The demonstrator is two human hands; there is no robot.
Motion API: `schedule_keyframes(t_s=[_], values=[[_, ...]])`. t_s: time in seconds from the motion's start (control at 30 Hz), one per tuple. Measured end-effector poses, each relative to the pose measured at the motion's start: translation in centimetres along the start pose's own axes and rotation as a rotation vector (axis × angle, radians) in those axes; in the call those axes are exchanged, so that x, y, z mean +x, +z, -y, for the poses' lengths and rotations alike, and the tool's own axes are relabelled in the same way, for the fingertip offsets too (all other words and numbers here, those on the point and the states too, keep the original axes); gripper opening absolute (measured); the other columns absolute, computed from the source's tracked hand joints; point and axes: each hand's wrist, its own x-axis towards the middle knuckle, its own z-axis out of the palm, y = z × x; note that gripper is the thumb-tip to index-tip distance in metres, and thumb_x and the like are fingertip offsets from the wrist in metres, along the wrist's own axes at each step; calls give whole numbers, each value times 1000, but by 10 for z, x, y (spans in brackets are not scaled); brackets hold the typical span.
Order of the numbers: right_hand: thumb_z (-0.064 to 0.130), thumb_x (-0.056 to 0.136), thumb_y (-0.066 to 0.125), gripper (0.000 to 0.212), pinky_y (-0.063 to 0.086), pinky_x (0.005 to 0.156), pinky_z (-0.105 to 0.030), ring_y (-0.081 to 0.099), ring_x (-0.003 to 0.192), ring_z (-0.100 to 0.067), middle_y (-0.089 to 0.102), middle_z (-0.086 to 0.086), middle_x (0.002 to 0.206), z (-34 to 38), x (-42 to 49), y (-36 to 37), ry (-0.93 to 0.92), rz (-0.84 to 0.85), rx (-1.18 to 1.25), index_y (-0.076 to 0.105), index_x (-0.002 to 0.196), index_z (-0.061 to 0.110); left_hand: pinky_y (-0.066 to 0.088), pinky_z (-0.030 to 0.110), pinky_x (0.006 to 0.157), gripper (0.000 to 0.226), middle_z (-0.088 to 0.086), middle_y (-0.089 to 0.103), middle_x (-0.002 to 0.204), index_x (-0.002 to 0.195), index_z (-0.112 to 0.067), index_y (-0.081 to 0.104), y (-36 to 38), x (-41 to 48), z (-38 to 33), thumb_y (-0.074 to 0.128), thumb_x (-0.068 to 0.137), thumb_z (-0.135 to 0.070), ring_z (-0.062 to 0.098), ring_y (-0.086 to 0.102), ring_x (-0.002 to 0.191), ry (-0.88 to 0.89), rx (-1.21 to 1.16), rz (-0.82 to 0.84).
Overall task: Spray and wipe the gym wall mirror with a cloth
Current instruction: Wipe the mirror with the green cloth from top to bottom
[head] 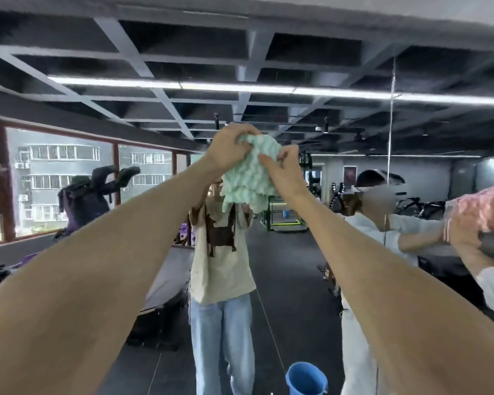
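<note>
Both forearms (103, 280) extend upward; left hand (231, 148) and right hand (286, 171) clench the bunched cloth (251, 181), probably for firm pressure high on the mirror (294, 266).

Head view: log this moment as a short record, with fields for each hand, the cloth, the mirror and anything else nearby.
left hand: raised, gripping the top of the cloth
right hand: raised, pinching the cloth's right side
cloth state: green and white, bunched, hanging between both hands
mirror: straight ahead; whether the cloth touches it cannot be told
spray bottle: not in view
nearby: blue bucket low in view; second person at right holding a pink cloth
</note>
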Motion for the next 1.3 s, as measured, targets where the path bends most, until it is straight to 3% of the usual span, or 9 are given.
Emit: schedule_keyframes(t_s=[0.17,0.27,0.37,0.47,0.63,0.83,1.1,1.2,1.3], values=[[13,94,56,6,33,73,-21,43,89,-13,54,-1,101,16,37,13,-353,-257,-706,54,99,11,29,11,84,37,3,53,115,120,-7,53,-10,27,17,59,84,1,12,48,105,169,205,-68],[5,97,46,24,38,88,-27,47,107,-19,55,-7,119,11,61,24,-349,-308,-784,56,119,7,32,16,87,44,11,49,125,124,-8,47,-16,48,29,55,83,6,20,48,111,183,332,-61],[26,102,39,46,35,104,-37,36,130,-27,37,-14,142,4,74,47,-147,-198,-735,35,142,4,42,32,94,44,14,45,123,123,-7,47,-19,63,40,49,83,10,27,49,108,168,499,-50],[52,99,32,74,14,117,-41,8,146,-29,4,-15,159,-10,91,70,10,-143,-624,11,151,3,44,39,91,40,13,44,123,123,-8,48,-21,71,52,53,84,1,27,50,107,168,755,-57],[58,97,30,76,-4,117,-53,-12,147,-25,-9,-7,160,-38,119,97,-75,-157,-741,4,153,13,37,33,94,26,6,49,123,113,-10,56,-29,88,71,54,87,-10,22,47,112,213,895,-103],[50,100,14,61,-6,110,-67,-15,146,-22,-14,2,159,-70,147,66,-295,-197,-1106,-11,151,28,37,36,96,32,10,50,120,116,-6,51,-21,103,82,51,85,-7,26,49,110,164,906,-179],[33,104,15,55,-3,113,-64,-14,146,-29,-11,-3,160,-61,209,-28,-101,-419,-919,-8,152,25,35,38,100,44,12,50,126,128,-4,46,0,137,72,47,85,-6,26,50,113,178,959,-268],[32,102,22,57,-7,114,-59,-8,147,-27,-6,-2,160,-64,199,-9,-292,-393,-1022,-3,153,26,35,39,100,44,13,50,126,129,-3,45,4,152,64,48,85,-8,28,49,113,162,949,-333],[41,101,20,58,-8,114,-54,-9,147,-23,-7,1,161,-66,199,-9,-610,-129,-1239,-4,152,30,33,41,100,49,13,46,133,133,-5,42,7,164,55,50,85,-7,31,45,119,121,887,-362]])
